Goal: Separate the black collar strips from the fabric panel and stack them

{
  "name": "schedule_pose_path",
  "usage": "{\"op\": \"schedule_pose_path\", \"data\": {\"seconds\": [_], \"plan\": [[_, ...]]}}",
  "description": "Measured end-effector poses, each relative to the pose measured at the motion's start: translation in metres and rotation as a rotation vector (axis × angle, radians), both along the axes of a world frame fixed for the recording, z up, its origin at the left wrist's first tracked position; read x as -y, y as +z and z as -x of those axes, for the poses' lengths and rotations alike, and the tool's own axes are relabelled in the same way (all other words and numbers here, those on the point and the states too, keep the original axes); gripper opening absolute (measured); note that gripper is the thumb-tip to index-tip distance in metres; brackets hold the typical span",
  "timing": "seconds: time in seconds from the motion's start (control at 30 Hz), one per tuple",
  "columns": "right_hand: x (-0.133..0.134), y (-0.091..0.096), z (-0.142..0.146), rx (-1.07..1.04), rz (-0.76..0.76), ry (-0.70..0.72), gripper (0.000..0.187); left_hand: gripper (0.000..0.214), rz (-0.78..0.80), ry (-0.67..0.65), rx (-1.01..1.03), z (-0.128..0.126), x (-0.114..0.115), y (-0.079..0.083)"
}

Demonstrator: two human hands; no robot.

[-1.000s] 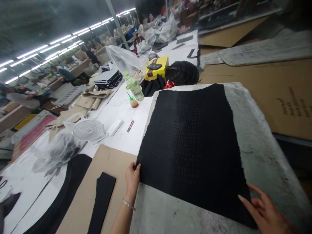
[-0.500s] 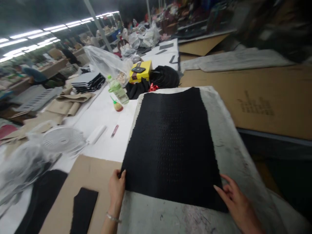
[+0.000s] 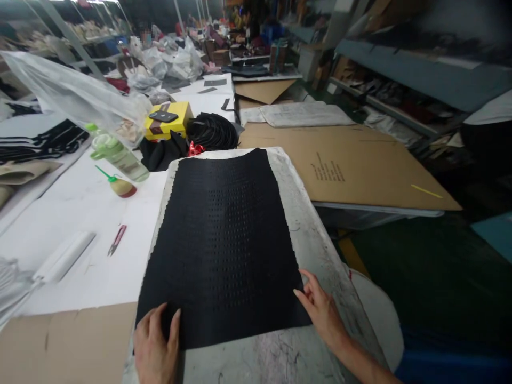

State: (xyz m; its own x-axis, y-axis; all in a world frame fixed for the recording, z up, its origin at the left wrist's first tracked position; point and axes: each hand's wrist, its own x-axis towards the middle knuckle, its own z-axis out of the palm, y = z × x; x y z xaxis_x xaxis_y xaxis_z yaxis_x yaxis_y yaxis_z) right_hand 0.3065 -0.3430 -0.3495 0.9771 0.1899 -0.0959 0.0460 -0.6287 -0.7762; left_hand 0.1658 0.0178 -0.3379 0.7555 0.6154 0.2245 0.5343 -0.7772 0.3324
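Head view. Pressing down on the near left corner of the black perforated sheet (image 3: 222, 240) with the left hand (image 3: 156, 344), open, palm flat. Touching the near right corner with the right hand (image 3: 322, 309), also open, fingers spread, fingertips on the edge. Gripping nothing with either.

Judging by the lie: already spread full-length and smooth on the worn grey board (image 3: 316, 234), close along its left edge, with no wrinkle or lifted corner to be seen; apparently little left beyond fine squaring.

To the left, on white paper: a red-handled tool (image 3: 117, 240), a small glue bottle (image 3: 120, 185). Beyond the far end, a yellow box (image 3: 168, 120). To the right, a cardboard sheet (image 3: 352, 165).
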Motion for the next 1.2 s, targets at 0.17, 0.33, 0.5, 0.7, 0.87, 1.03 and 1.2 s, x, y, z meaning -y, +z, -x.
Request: {"op": "schedule_pose_path", "data": {"seconds": [0.17,0.33,0.5,0.7,0.87,1.03,1.2], "plan": [[0.003,-0.002,0.002,-0.016,0.012,0.027,0.046,0.062,-0.018,-0.028,0.059,-0.001,0.006,0.005],[0.006,-0.006,0.004,-0.016,0.031,0.029,0.046,0.061,-0.088,-0.012,-0.008,-0.001,0.02,0.008],[0.004,-0.005,0.002,-0.01,0.043,0.025,0.046,0.059,-0.15,-0.011,-0.076,-0.001,0.026,0.008],[0.003,-0.001,0.001,0.047,0.068,0.063,0.04,0.058,-0.155,0.011,-0.114,0.0,0.028,0.007],[0.003,0.011,0.001,0.232,0.208,0.144,0.037,0.062,-0.145,0.016,-0.135,0.002,0.031,0.005],[-0.02,0.025,0.005,0.547,0.276,0.373,0.034,0.06,-0.105,0.015,-0.159,0.001,0.034,0.012],[-0.029,0.01,0.007,0.649,0.254,0.627,0.036,0.059,-0.074,0.027,-0.155,0.0,0.038,0.021]]}}
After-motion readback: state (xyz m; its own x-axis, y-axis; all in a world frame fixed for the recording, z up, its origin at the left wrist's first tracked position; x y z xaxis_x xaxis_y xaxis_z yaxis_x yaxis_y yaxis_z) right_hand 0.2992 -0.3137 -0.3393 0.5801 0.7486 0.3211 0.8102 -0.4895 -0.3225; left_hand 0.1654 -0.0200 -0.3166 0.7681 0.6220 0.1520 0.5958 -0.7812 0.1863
